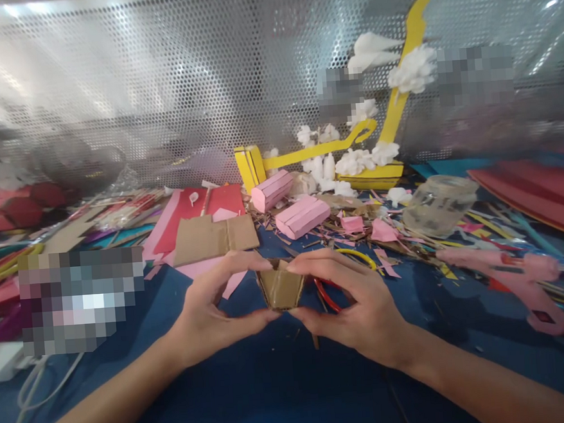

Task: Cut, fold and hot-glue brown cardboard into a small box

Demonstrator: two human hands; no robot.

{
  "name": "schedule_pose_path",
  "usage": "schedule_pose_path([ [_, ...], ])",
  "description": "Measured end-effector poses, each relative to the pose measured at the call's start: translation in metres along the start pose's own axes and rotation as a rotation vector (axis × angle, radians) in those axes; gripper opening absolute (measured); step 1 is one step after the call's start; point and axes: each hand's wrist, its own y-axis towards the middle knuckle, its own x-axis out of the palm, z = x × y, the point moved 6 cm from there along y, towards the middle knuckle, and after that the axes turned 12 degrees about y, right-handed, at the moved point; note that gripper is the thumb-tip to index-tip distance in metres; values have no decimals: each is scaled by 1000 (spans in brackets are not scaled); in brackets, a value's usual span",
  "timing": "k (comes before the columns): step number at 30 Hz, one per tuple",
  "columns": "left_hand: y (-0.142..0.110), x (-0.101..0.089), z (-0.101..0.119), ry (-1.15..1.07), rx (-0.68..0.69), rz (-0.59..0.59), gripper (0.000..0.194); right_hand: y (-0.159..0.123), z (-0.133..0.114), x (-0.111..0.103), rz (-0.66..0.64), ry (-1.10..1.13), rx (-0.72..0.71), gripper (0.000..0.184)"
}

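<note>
Cardboard block (pixel 282 292), small and tapered, sits between your hands above the blue table (pixel 228 408), at the middle of the view. Your left hand (pixel 204 310) pinches its left side, thumb low and fingertips at the top; your right hand (pixel 365 302) pinches the other side the same way. Its shaping looks well along: the sides are folded around, and the face towards you is wider at the top than at the bottom. That face is bare brown, with no coloured paper on it, and the top edge looks uneven; whether every seam is closed, you cannot tell from here. Beyond it, two pink blocks (pixel 304 216) and a yellow box (pixel 250 167) already wear their colour. The flat cardboard (pixel 192 240) and the pink glue gun (pixel 515 272) lie apart from your hands.
</note>
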Motion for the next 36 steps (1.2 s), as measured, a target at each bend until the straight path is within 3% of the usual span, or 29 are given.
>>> schedule_pose_path([
  [15,-1,-3,-2,25,-48,46,54,-2,10,-1,-3,22,63,42],
  [27,0,1,-5,-42,-94,-4,56,-3,14,1,-17,88,125,34],
  [31,2,1,-5,-42,-86,-14,55,-7,21,4,-38,130,214,44],
  [36,3,1,-6,-40,-98,-15,52,-8,19,4,-30,126,195,38],
])
